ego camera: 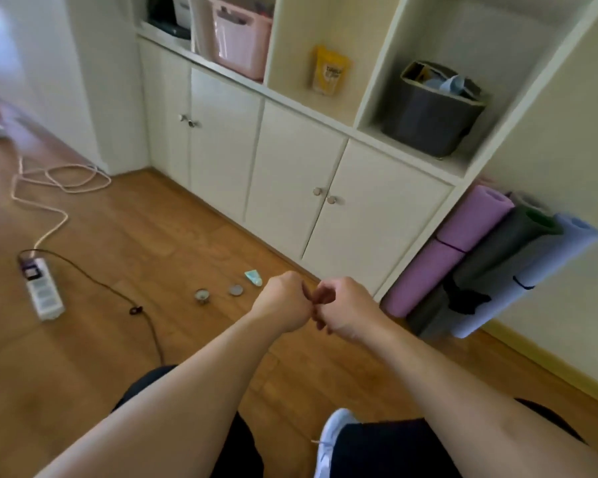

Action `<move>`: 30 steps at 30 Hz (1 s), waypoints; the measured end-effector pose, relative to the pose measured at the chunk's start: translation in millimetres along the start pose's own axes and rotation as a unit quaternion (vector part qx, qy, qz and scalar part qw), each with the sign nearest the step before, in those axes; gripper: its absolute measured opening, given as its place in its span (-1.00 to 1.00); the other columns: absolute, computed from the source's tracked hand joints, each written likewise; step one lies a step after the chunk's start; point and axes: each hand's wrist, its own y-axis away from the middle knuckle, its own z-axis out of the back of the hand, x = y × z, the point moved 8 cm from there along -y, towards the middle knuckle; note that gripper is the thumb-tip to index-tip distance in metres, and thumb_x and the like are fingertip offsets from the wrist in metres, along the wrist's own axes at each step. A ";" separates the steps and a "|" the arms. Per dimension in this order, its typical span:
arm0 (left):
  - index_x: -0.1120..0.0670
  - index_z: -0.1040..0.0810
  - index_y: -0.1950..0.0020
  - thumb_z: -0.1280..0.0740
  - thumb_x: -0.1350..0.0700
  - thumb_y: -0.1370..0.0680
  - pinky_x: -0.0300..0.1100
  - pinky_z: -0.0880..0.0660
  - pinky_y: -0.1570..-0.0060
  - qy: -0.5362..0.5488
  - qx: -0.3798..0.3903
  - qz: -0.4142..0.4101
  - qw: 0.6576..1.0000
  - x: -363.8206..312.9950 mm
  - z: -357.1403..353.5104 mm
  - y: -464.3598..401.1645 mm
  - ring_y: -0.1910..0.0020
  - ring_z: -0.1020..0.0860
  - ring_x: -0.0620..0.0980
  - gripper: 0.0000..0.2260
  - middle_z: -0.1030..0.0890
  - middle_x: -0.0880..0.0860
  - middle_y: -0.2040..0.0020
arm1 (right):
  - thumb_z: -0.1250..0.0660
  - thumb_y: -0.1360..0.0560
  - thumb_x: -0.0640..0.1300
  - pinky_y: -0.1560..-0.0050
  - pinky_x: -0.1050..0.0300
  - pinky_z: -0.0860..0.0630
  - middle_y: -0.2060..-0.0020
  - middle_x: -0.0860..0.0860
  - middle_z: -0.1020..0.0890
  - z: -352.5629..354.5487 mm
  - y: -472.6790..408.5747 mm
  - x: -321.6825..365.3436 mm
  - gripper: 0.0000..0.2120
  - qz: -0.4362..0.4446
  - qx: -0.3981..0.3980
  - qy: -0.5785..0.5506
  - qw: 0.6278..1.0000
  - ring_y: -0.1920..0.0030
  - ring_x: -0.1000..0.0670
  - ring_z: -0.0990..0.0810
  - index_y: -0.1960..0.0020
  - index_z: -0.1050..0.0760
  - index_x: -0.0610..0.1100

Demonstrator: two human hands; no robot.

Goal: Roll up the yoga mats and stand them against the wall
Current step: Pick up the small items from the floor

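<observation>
Holding both hands out in front of me above the wooden floor, I have my left hand curled into a loose fist and my right hand curled too, the two meeting at the fingertips. Neither one grips a mat; whether something tiny sits pinched between the fingers I cannot tell.

Taking the white cabinet as my landmark: the rolled yoga mats stand just past its right end, leaning against the cream wall. The purple mat is nearest the cabinet, the dark grey mat is beside it, and the pale blue mat is farthest out. A black strap hangs at the grey one.

On the floor in front of the cabinet doors lie a small teal tube and two small round tins. Farther left of the cabinet sit a white power strip, a black cable and a looped pale cord.

On the cabinet's open shelves rest a pink basket, a yellow pouch and a dark grey bin.
</observation>
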 end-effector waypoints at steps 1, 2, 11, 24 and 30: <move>0.07 -0.68 -0.03 -0.35 0.18 -0.60 -0.19 -0.57 0.31 -0.006 0.001 0.013 1.000 9.7 6.4 -7.4 0.18 -0.64 -0.04 -0.89 -0.68 0.04 0.10 | -0.37 -0.50 -0.24 0.16 -0.19 -0.73 0.34 0.00 -0.72 -7.5 -13.7 7.0 -0.85 0.007 0.008 -0.002 1.000 0.27 -0.04 -0.74 0.11 -0.63 -0.01; 0.09 -0.68 -0.03 -0.35 0.18 -0.59 -0.14 -0.61 0.28 -0.011 0.000 0.026 1.000 21.3 14.3 -16.3 0.17 -0.64 -0.02 -0.89 -0.68 0.05 0.09 | -0.37 -0.51 -0.25 0.16 -0.20 -0.73 0.34 -0.01 -0.73 -15.5 -28.6 13.2 -0.84 0.012 0.015 0.000 1.000 0.26 -0.05 -0.74 0.11 -0.63 -0.01; -0.03 -0.54 -0.19 -0.41 0.07 -0.54 -0.01 -0.70 0.06 -0.009 -0.042 0.152 0.987 196.0 43.4 -124.6 0.07 -0.63 0.00 -0.77 -0.61 -0.01 -0.07 | -0.33 -0.47 -0.20 0.10 -0.01 -0.69 0.12 0.02 -0.72 -153.3 -203.3 7.7 -0.84 0.034 0.119 0.063 0.990 0.07 -0.06 -0.71 0.11 -0.61 0.04; -0.18 -0.13 -0.63 -0.53 -0.04 -0.52 0.10 -0.56 -0.21 -0.095 -0.021 0.275 0.957 425.1 -55.5 -286.2 -0.38 -0.35 0.22 -0.20 -0.10 0.05 -0.52 | -0.47 -0.55 -0.14 -0.14 -0.04 -0.59 -0.55 -0.04 -0.25 -344.8 -441.7 -96.0 -0.15 0.015 0.180 0.167 0.969 -0.36 -0.14 -0.51 -0.68 -0.09 0.16; -0.09 -0.43 -0.44 -0.48 0.01 -0.60 0.01 -0.58 -0.14 -0.053 -0.035 0.268 0.961 465.8 -91.1 -296.5 -0.14 -0.51 0.10 -0.55 -0.33 0.01 -0.29 | -0.47 -0.59 -0.09 -0.02 -0.03 -0.54 -0.35 -0.03 -0.28 -396.7 -469.2 -107.2 -0.48 0.082 0.155 0.210 0.962 -0.27 -0.12 -0.48 -0.46 -0.34 0.10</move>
